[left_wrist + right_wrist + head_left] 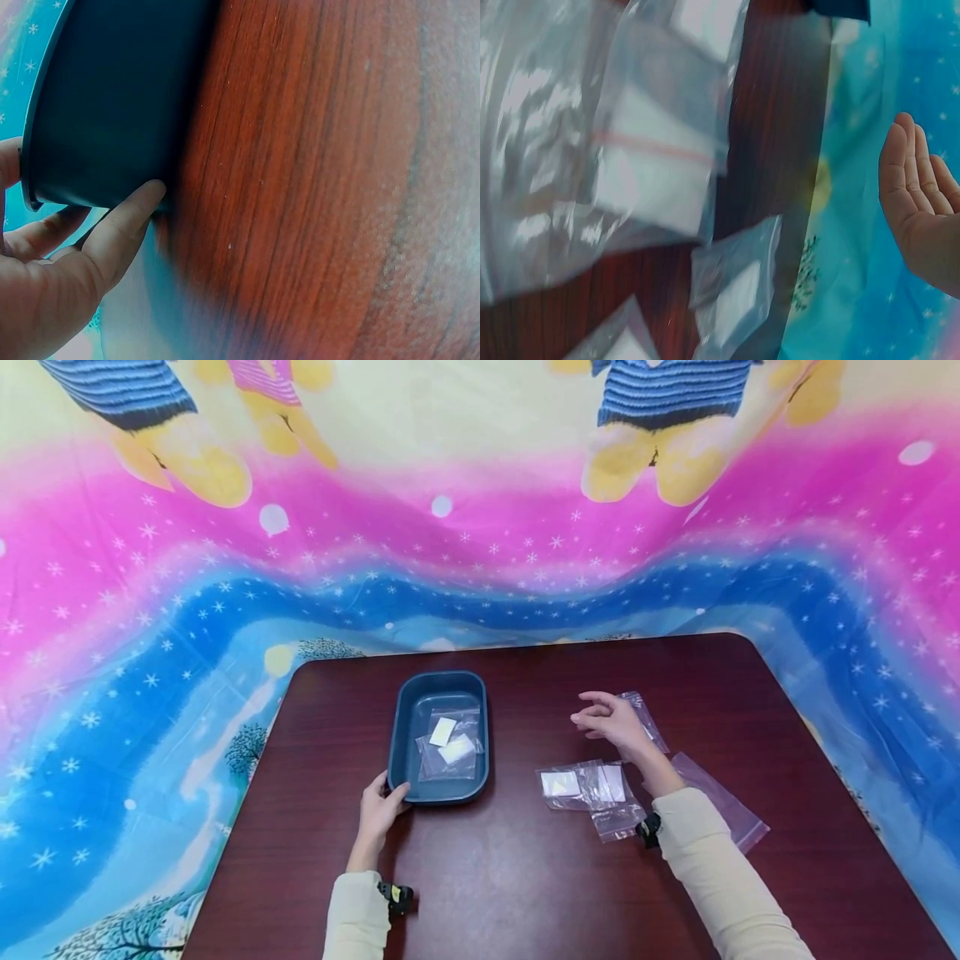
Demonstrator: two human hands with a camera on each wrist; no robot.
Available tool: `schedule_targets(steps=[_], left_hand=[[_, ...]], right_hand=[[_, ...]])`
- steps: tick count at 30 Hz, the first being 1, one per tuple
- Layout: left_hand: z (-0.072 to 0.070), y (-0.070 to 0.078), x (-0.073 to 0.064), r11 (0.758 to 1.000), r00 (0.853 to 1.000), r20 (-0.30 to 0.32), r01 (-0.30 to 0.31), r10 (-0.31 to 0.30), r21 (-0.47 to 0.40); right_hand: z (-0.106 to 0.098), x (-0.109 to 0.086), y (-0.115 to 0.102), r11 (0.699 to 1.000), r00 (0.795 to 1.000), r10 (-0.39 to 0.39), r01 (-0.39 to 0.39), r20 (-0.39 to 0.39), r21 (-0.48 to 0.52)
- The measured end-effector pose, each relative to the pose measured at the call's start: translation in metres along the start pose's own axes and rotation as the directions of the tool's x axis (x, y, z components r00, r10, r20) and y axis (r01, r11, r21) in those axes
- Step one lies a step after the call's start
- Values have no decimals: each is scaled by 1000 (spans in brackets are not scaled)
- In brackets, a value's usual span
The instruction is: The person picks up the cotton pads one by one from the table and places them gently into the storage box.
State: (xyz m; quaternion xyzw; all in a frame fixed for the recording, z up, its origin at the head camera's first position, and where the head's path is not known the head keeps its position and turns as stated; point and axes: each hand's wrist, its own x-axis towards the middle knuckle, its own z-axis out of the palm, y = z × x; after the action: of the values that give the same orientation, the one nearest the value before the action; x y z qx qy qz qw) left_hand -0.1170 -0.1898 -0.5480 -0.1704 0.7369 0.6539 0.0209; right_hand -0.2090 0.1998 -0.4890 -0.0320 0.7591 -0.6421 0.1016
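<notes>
A dark blue-green rectangular tub (397,727) stands on the table's left half. In it lie overlapping clear zip bags (452,747) with white rectangular pieces. My left hand (378,810) holds the tub's near left corner; in the left wrist view the thumb (124,225) lies against the outer wall. My right hand (611,722) hovers over the table's right side with nothing in its loosely bent fingers. Closer to me lie several clear zip bags (585,785) with white pieces. Another clear bag (647,720) is partly hidden behind the right hand.
A larger clear bag (723,806) lies under the right forearm. The dark red-brown wooden table (480,877) has rounded far corners. A printed cloth (480,560) hangs behind it and along both sides. Each wrist wears a small black camera.
</notes>
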Motion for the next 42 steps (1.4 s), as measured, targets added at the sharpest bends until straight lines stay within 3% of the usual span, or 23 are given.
schedule_targets(steps=[5, 13, 25, 28, 34, 42], left_hand=[[1, 6, -5, 1000, 1000, 24, 2, -2, 13], [0, 1, -3, 1000, 1000, 8, -13, 13, 19], [-1, 3, -5, 1000, 1000, 21, -15, 15, 13], [0, 4, -5, 1000, 1000, 28, -14, 13, 12], [0, 3, -3, 1000, 1000, 12, -7, 7, 7], [-1, 1, -1, 1000, 1000, 9, -8, 8, 13]], right_hand=[[-17, -3, 2, 997, 1000, 10, -11, -7, -80], [-37, -3, 9, 985, 999, 10, -19, -52, -169], [-67, 8, 26, 975, 996, 89, -86, 6, -203], [-74, 11, 32, 966, 994, 112, -114, -21, -233], [-79, 12, 37, 955, 996, 84, -93, -43, -283], [-80, 11, 44, 888, 980, 80, -152, -180, -434]])
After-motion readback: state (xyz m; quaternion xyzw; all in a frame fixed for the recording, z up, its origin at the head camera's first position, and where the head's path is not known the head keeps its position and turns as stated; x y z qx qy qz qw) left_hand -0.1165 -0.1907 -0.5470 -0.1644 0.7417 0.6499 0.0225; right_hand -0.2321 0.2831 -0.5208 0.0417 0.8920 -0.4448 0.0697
